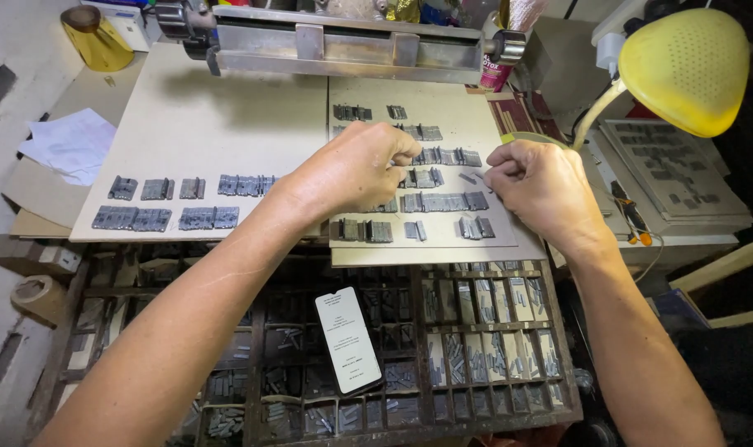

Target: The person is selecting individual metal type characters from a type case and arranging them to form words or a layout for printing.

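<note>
My left hand (356, 170) rests over a beige board (368, 103), fingers curled and pinched on small grey metal type pieces in a row (447, 156). My right hand (542, 186) hovers at the board's right edge, fingers closed around a thin metal type piece (476, 175). More rows of type (445, 201) lie between the two hands, and short groups (362, 230) sit near the board's front edge. What the left fingertips grip is mostly hidden.
A second board (194, 116) at left carries type groups (165, 217). Below, a wooden compartment case (484, 331) holds several type pieces, with a phone (347, 339) lying on it. A metal press (343, 41) stands behind, a yellow lamp (683, 70) at right, a gold foil roll (95, 37) at far left.
</note>
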